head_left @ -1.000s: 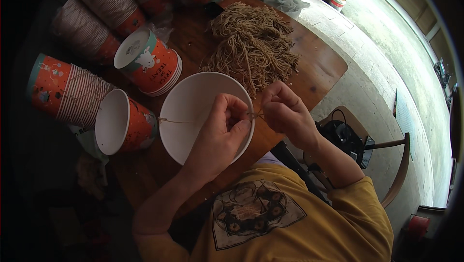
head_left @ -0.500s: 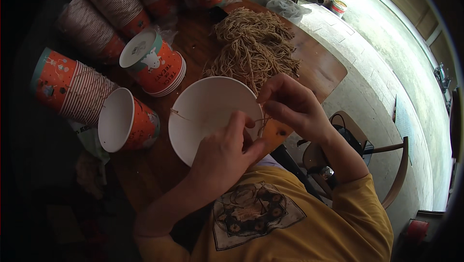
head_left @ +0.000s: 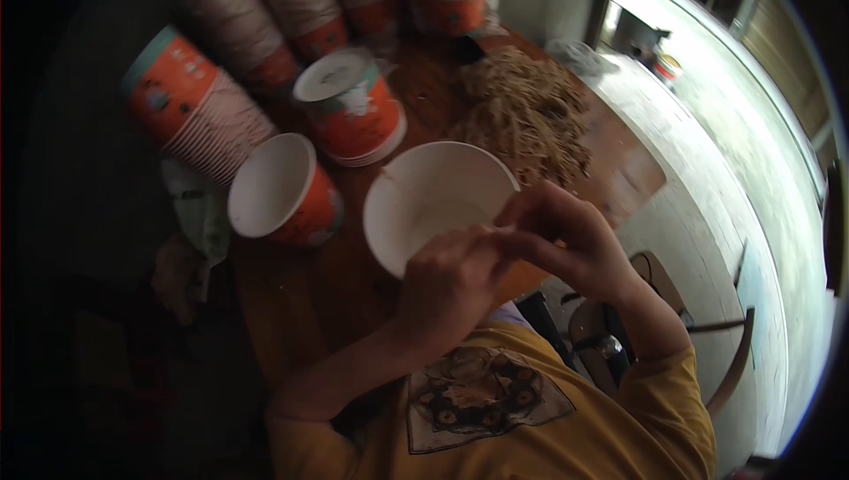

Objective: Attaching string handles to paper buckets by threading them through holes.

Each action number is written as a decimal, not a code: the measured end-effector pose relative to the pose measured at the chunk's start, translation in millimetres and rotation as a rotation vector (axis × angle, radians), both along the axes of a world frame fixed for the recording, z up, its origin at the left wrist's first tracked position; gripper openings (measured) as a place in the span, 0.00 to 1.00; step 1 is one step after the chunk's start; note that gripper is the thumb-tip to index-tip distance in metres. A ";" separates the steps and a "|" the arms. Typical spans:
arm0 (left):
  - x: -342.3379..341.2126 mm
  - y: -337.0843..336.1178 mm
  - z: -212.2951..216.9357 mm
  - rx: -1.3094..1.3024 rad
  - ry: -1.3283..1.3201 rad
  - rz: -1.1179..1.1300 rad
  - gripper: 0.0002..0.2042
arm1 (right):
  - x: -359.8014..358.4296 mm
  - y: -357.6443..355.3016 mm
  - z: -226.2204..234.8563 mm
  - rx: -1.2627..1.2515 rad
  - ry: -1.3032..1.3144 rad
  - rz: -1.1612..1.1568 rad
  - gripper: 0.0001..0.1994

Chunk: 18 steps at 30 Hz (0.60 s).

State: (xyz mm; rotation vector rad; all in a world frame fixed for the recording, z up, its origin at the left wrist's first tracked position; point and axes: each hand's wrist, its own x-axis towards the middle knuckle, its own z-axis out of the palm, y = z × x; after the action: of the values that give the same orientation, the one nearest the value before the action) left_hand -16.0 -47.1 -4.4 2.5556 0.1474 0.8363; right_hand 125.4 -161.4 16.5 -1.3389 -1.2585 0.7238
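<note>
A white-lined paper bucket (head_left: 420,184) sits on the table in front of me, its mouth tilted toward me. A bit of thin cord (head_left: 389,176) shows at its far-left rim. My left hand (head_left: 455,272) and my right hand (head_left: 566,237) meet at the bucket's right rim, fingertips pinched together. The cord seen between them a moment earlier is now hidden by the fingers and blur. Just beyond the bucket lies a loose heap of tan cords (head_left: 531,108).
Left of the bucket, an orange paper bucket (head_left: 314,210) lies tipped beside a nested stack (head_left: 221,117). An upside-down short stack (head_left: 358,122) stands behind. Several plastic-wrapped stacks (head_left: 305,2) line the back. A wooden-armed chair (head_left: 734,365) is at right, beyond the wooden table (head_left: 628,166).
The view has shifted, so the table's things appear farther right. My hands have come together; the left fingers have moved up to the right fingertips, and the cord between them is now covered.
</note>
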 end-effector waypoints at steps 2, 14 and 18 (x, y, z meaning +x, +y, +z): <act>-5.4 -4.2 -0.3 0.029 -0.034 0.034 0.08 | -9.5 -1.9 4.2 0.074 0.137 0.014 0.06; -48.5 16.5 33.8 0.382 -0.090 0.172 0.21 | -10.4 11.8 25.8 0.241 0.558 0.080 0.05; -55.4 45.1 59.2 -0.318 -0.155 0.063 0.15 | 12.5 25.7 31.6 0.275 0.352 0.092 0.07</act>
State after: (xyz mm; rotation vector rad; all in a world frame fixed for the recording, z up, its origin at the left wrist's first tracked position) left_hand -71.4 -2.0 54.9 2.1915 0.2894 0.9478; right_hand 137.9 -135.6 48.2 -0.8906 -1.0935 0.7804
